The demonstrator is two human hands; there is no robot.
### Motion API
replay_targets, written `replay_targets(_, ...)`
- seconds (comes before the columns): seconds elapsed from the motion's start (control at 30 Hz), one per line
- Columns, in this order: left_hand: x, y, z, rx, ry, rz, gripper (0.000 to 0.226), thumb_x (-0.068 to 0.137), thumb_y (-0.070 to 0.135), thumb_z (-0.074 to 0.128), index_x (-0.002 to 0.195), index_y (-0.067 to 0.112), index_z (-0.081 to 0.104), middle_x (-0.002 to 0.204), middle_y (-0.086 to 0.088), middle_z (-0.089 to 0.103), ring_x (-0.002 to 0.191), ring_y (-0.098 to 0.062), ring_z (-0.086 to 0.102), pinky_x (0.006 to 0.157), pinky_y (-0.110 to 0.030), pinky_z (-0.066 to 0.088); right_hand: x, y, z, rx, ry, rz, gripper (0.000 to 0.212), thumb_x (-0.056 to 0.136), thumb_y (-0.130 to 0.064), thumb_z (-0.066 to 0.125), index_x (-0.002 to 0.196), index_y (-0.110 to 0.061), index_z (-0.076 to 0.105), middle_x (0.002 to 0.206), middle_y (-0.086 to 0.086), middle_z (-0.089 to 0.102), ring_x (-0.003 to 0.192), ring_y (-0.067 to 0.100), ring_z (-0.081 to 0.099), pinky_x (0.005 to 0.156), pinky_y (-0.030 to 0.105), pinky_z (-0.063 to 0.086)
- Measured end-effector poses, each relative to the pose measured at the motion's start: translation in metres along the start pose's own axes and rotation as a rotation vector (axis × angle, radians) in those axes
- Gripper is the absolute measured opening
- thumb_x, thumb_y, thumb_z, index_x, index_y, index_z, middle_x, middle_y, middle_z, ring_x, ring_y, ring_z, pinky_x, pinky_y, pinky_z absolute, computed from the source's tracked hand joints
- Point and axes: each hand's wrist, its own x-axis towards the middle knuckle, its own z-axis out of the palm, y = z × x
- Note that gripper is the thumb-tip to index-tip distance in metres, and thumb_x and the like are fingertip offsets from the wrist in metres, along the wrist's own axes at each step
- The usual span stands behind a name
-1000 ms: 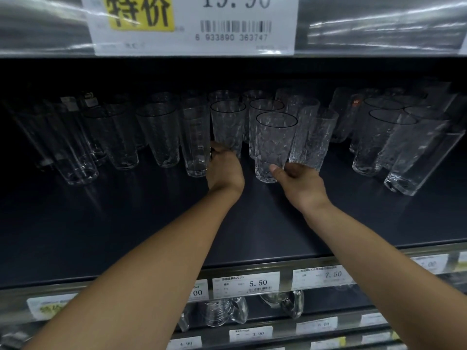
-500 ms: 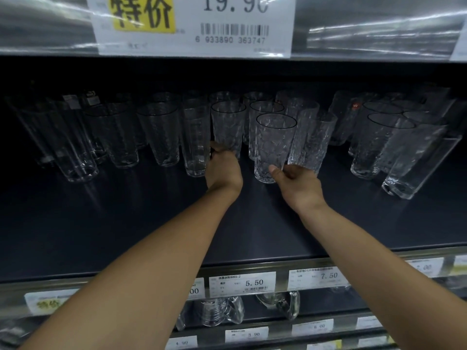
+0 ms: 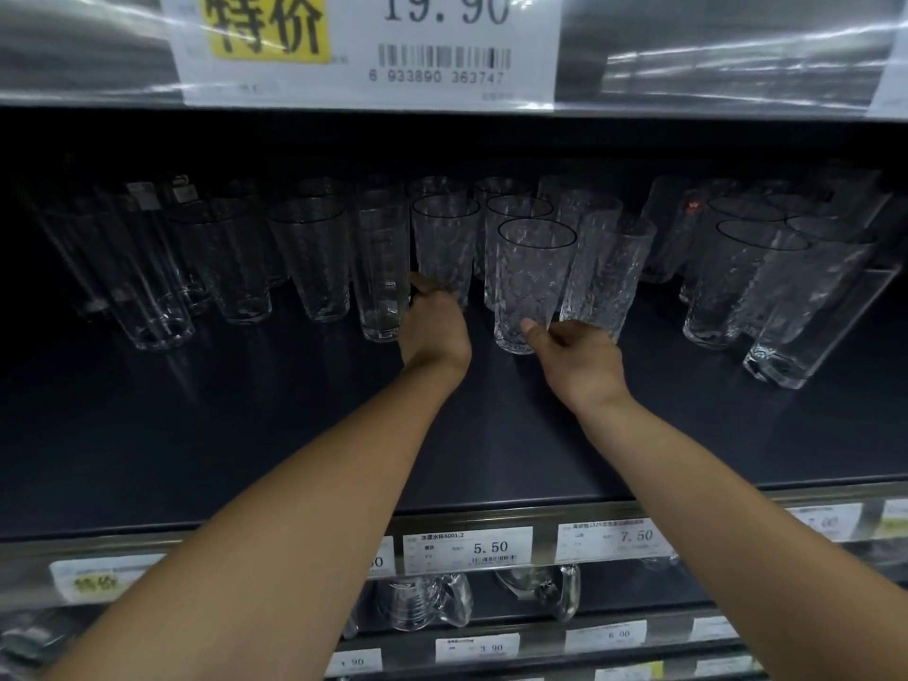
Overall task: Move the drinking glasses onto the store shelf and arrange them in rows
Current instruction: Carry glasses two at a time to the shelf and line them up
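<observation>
**Head view**

- Shelf (image 3: 221,435): dark and flat. Glasses stand along its back half, and the front half is bare.
- Left hand (image 3: 435,331): reaches in, back of the hand up. The fingers are curled round the foot of a dimpled glass (image 3: 444,243), with the thumb on that glass's left side.
- Dimpled glass: upright at centre. It is just right of a tall plain glass (image 3: 381,272), and more textured glasses stand behind it.
- Right hand (image 3: 575,356): the fingers are curled round the foot of a ribbed glass (image 3: 609,272). The thumb is stretched left to touch the foot of the front glass (image 3: 533,282).
- Front glass: textured and dark-rimmed, standing on the shelf between the two hands. It is the nearest glass of the centre group.
- Ribbed glass: just right of the front glass, its top leaning right. Its base is hidden by the fingers.
- Left group (image 3: 236,262): clear tumblers in a loose row, with taller ones at the far left.
- Right group (image 3: 737,282): textured glasses packed close together, well apart from the centre group.
- Price tag (image 3: 366,46): on the rail overhead, reading 19.90, with a yellow patch and a barcode.
- Labels (image 3: 467,550): on the shelf's front rail, reading 5.50 and 7.50.
- Mugs (image 3: 427,602): clear, with handles, on the shelf below.
</observation>
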Motion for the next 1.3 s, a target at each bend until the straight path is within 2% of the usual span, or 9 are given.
replay_targets(0.2, -0.016, 0.002, -0.010, 0.051, -0.021, 0.059, 0.058, 0.100, 0.008, 0.043, 0.148, -0.014, 0.016, 0.122, -0.025, 0.062, 0.109, -0.038, 0.062, 0.081, -0.042, 0.048, -0.002, -0.001, -0.002, 0.059, -0.022, 0.011, 0.047, 0.092, -0.046, 0.062, 0.096, 0.001, 0.070, 0.094, 0.011, 0.071, 0.088, 0.022, 0.062, 0.073, 0.026, 0.045)
replay_targets(0.3, -0.033, 0.004, -0.024, 0.038, -0.078, 0.099, 0.044, 0.096, 0.006, 0.046, 0.136, -0.011, 0.040, 0.120, -0.025, 0.061, 0.108, -0.038, 0.061, 0.078, -0.038, 0.045, -0.002, -0.002, -0.006, 0.103, -0.057, 0.066, 0.045, 0.090, -0.048, 0.064, 0.104, -0.006, 0.071, 0.096, 0.007, 0.069, 0.093, 0.021, 0.061, 0.082, 0.026, 0.046)
replay_targets(0.47, -0.058, 0.003, -0.051, -0.064, -0.252, 0.062, 0.033, 0.094, 0.016, 0.053, 0.124, 0.001, 0.056, 0.122, -0.018, 0.063, 0.113, -0.035, 0.060, 0.087, -0.034, 0.047, -0.012, 0.002, -0.022, 0.257, -0.112, 0.122, 0.031, 0.079, -0.052, 0.072, 0.085, -0.021, 0.071, 0.094, 0.002, 0.072, 0.097, 0.023, 0.067, 0.095, 0.042, 0.054)
replay_targets(0.57, -0.074, -0.001, -0.070, -0.181, -0.373, 0.049, 0.036, 0.092, 0.021, 0.060, 0.127, 0.010, 0.062, 0.129, -0.009, 0.063, 0.119, -0.025, 0.058, 0.096, -0.026, 0.044, -0.036, 0.006, -0.040, 0.241, -0.095, 0.058, 0.020, 0.079, -0.044, 0.075, 0.083, -0.025, 0.073, 0.090, -0.006, 0.072, 0.098, 0.019, 0.068, 0.096, 0.044, 0.053)
replay_targets(0.7, -0.120, 0.002, -0.097, -0.478, -0.428, 0.075, 0.016, 0.092, 0.012, 0.063, 0.106, 0.016, 0.070, 0.104, -0.001, 0.070, 0.088, -0.006, 0.062, 0.084, -0.017, 0.047, -0.092, 0.011, -0.087, 0.241, -0.009, -0.013, 0.023, 0.087, -0.031, 0.071, 0.109, -0.024, 0.070, 0.101, -0.011, 0.072, 0.099, 0.003, 0.066, 0.090, 0.023, 0.050)
replay_targets(0.77, -0.147, 0.006, -0.108, -0.610, -0.451, 0.088, 0.013, 0.092, 0.010, 0.064, 0.100, 0.018, 0.071, 0.100, 0.003, 0.072, 0.089, -0.005, 0.065, 0.093, -0.025, 0.051, -0.125, 0.017, -0.117, 0.279, 0.031, -0.035, 0.023, 0.090, -0.027, 0.069, 0.112, -0.025, 0.069, 0.104, -0.015, 0.071, 0.098, -0.005, 0.064, 0.085, 0.014, 0.048)
replay_targets(0.9, -0.197, 0.031, -0.122, -0.774, -0.530, 0.097, 0.016, 0.092, 0.011, 0.065, 0.096, 0.023, 0.073, 0.099, 0.005, 0.075, 0.097, -0.008, 0.070, 0.097, -0.039, 0.053, -0.177, 0.042, -0.176, 0.294, 0.145, -0.010, 0.018, 0.090, -0.023, 0.069, 0.107, -0.030, 0.071, 0.101, -0.017, 0.073, 0.095, -0.006, 0.066, 0.083, 0.019, 0.051)
replay_targets(1.1, -0.252, 0.098, -0.115, -0.879, -0.656, 0.214, 0.016, 0.094, 0.008, 0.060, 0.097, 0.019, 0.072, 0.096, 0.009, 0.076, 0.092, -0.004, 0.071, 0.079, -0.018, 0.055, -0.228, 0.077, -0.254, 0.268, 0.288, 0.032, 0.018, 0.090, -0.023, 0.068, 0.104, -0.035, 0.072, 0.100, -0.021, 0.073, 0.097, -0.004, 0.067, 0.084, 0.021, 0.049)
replay_targets(1.3, -0.296, 0.178, -0.081, -0.842, -0.731, 0.272, 0.016, 0.093, 0.011, 0.062, 0.095, 0.022, 0.072, 0.094, 0.009, 0.075, 0.093, -0.005, 0.070, 0.087, -0.029, 0.056, -0.239, 0.118, -0.329, 0.257, 0.375, 0.066, 0.019, 0.090, -0.025, 0.068, 0.103, -0.038, 0.071, 0.099, -0.024, 0.072, 0.096, -0.007, 0.066, 0.082, 0.017, 0.048)
